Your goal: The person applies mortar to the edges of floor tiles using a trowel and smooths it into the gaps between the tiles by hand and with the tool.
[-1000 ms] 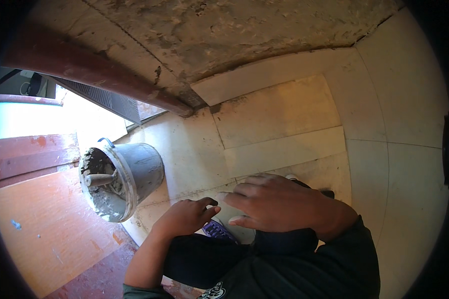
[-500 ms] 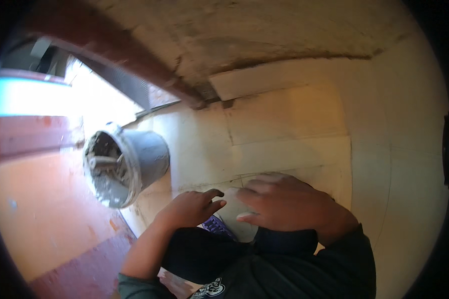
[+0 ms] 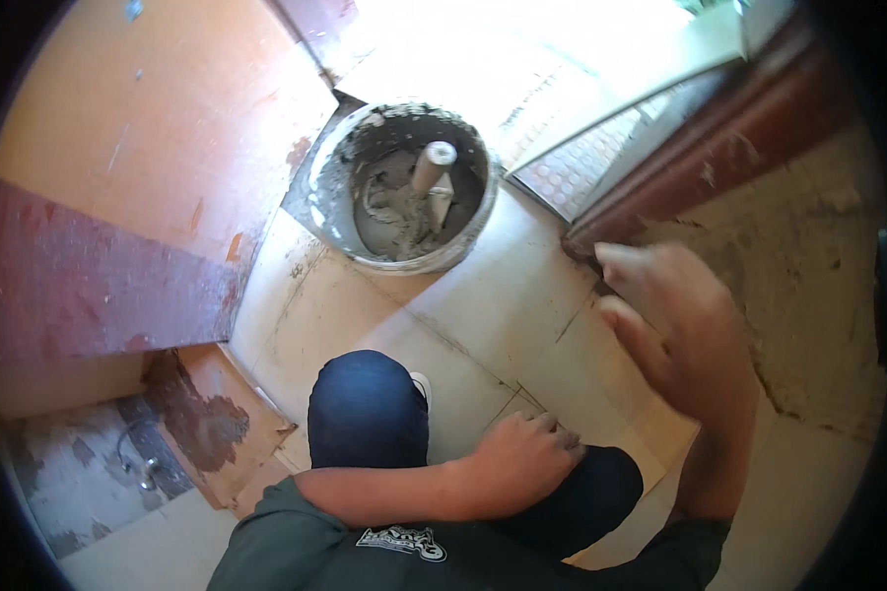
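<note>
So the bucket point(image 3: 442, 259) is standing upright on the tiles, out in front of the person, and it's a mess: grey, with dried-looking smears crusted all round the rim and down the inner wall. Inside there's lumpy grey mortar point(image 3: 389, 209), and a trowel point(image 3: 431, 169) stuck in it, its pale, round-ended handle poking up toward the right side of the bucket's mouth.

Neither hand is on any of it. The left hand point(image 3: 524, 461) lies loosely curled on the right thigh point(image 3: 591, 488), on the near side of the bucket. The right hand point(image 3: 678, 310) is up in the air to the bucket's right, empty, thumb and fingers parted, well away from the left one.

Left of the bucket, an orange and maroon panel point(image 3: 168, 148) comes in close, so it's tight there. Between bucket and left knee point(image 3: 370, 409) there's open floor. Off to its right, a dark red post point(image 3: 729, 148) slants in, with a rough brown surface point(image 3: 818, 266) past it.

The floor point(image 3: 473, 305) around the bucket is cream tile, scuffed, dirty along the joints. Beyond the bucket it's pretty washed out by light, so I can't really tell what's there.
</note>
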The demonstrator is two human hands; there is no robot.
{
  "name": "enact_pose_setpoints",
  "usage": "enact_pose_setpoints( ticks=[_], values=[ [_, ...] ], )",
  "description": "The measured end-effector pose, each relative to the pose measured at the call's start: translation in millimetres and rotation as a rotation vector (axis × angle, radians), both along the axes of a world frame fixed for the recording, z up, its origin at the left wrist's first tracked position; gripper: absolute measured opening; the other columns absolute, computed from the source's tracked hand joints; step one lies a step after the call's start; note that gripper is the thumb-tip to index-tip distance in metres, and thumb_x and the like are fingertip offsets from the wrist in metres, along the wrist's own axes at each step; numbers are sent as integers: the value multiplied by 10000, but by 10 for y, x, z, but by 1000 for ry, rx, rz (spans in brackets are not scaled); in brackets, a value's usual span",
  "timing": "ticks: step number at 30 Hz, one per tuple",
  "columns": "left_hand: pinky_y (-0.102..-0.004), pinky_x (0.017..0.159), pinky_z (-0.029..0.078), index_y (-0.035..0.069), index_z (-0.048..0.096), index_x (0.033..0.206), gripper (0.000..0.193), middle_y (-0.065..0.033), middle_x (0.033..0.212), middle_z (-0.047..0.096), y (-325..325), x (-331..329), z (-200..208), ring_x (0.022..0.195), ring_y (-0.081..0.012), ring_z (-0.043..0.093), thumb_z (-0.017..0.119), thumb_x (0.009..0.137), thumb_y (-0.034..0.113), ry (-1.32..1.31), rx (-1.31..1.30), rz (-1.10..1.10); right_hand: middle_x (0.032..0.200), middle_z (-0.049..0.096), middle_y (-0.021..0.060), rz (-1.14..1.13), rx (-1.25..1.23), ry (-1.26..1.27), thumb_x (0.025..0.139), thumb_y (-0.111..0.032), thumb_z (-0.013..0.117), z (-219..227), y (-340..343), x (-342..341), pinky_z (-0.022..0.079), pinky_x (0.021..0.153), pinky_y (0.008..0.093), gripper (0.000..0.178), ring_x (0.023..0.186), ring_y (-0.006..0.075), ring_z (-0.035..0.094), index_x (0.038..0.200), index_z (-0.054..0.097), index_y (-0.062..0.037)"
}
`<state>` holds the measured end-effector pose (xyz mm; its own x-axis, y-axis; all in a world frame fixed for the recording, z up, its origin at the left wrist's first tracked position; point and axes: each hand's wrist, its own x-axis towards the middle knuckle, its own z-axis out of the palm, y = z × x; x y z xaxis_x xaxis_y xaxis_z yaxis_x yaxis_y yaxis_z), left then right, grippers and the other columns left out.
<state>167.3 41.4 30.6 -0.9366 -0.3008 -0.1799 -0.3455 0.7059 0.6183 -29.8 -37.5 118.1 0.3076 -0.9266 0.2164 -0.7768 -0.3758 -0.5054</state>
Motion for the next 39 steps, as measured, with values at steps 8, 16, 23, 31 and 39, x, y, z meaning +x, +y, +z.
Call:
enact_pose_setpoints(
  ticks=[8,16,23,31,39],
  values=[
    [-346,819,526,33,503,1312,369,-172,1242,547,-265,190,119,944,-202,599,574,956,-32,1092,623,865,1036,712,164,290,-64,461,924,-236,663,-382,-1710,1162,530,908,452,299,1033,355,656,1125,698,-17],
    [-350,888,457,16,398,1367,473,-184,1284,454,-357,434,80,1000,-191,514,506,923,-109,1544,755,887,1171,747,89,214,545,1234,903,-192,599,-1286,-2134,2289,562,871,357,277,1067,231,721,1104,779,-132],
    [-341,881,456,3,418,1360,451,-174,1283,459,-366,461,106,1045,-190,503,515,930,-93,1540,886,923,986,753,156,226,453,1211,894,-144,564,-275,-2189,2104,564,870,427,240,919,307,731,968,769,-44],
    [-303,867,459,-4,470,1344,396,-142,1258,467,-385,511,104,1001,-165,512,531,956,-51,1334,928,901,801,640,191,-16,524,772,1011,-307,546,26,-1695,1125,488,772,454,332,812,315,636,963,596,17],
    [-289,843,467,-5,498,1321,362,-128,1250,472,-380,416,138,982,-152,509,541,964,-38,1245,822,865,914,645,294,-105,601,464,1004,-305,532,-407,-1040,636,469,796,552,325,909,500,609,964,614,6]
  ],
)
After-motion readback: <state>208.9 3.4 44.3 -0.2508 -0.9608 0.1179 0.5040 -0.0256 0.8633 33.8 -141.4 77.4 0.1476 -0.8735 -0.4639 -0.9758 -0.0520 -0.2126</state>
